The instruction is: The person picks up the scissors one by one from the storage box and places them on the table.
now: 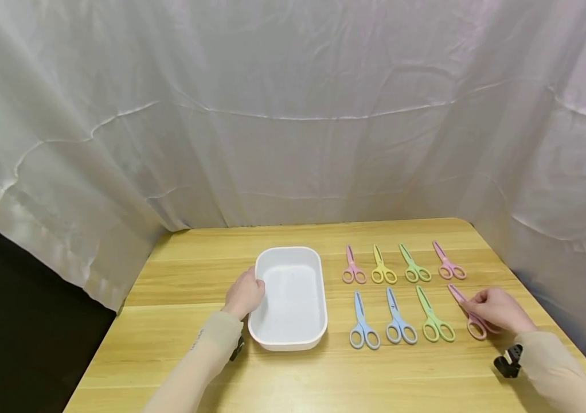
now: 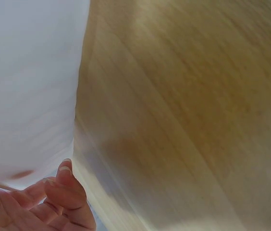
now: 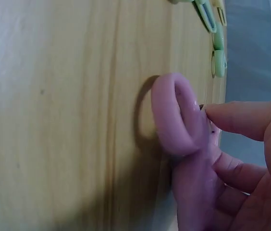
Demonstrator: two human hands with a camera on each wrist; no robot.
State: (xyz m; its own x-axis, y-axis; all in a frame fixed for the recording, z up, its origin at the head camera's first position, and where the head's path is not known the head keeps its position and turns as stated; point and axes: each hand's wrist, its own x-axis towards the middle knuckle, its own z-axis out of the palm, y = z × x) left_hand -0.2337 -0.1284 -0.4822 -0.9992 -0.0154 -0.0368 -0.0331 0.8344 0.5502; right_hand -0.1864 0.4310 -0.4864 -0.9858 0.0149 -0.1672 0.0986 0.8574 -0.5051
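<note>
My left hand (image 1: 245, 293) grips the left wall of a white rectangular plastic box (image 1: 290, 301), with the thumb over the rim and the other fingers along the outside. In the left wrist view the fingers curl at the edge of the white wall (image 2: 25, 86). At the right end of the front row, my right hand (image 1: 500, 310) pinches a pair of pink scissors (image 1: 475, 330) around the middle. The right wrist view shows one pink handle loop (image 3: 166, 113) tilted above the wood, thumb and fingers on its far side.
Two rows of scissors lie on the wooden table (image 1: 179, 344) right of the box: pink (image 1: 353, 268), yellow (image 1: 382, 268), green (image 1: 414, 268) and pink (image 1: 446, 265) behind, blue (image 1: 361, 324), blue (image 1: 398, 321) and green (image 1: 433, 318) in front. A pale curtain (image 1: 293, 143) hangs behind.
</note>
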